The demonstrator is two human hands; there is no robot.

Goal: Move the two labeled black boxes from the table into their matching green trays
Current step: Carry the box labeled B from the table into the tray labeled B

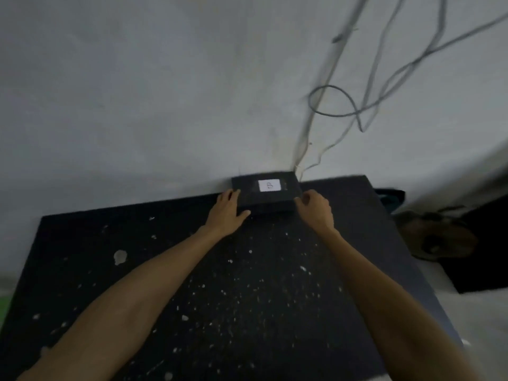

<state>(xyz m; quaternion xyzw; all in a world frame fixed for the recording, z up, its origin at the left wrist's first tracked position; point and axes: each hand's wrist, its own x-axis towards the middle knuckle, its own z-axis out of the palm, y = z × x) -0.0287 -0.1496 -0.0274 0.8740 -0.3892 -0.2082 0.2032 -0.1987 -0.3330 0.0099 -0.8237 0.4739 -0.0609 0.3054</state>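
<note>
1. The table is black, flecked all over with pale paint spots and one larger pale blotch near its left side.
2. It stands against a dull grey wall, where loose cables hang and loop down toward the table's far edge.
3. A black box lies at that far edge, against the wall, with a white label on top.
4. The left hand presses the box's left side, fingers fairly straight, thumb along the front.
5. The right hand grips the right side with curled fingers.
6. To the right, off the table, lie dark blurred objects I cannot identify.
</note>
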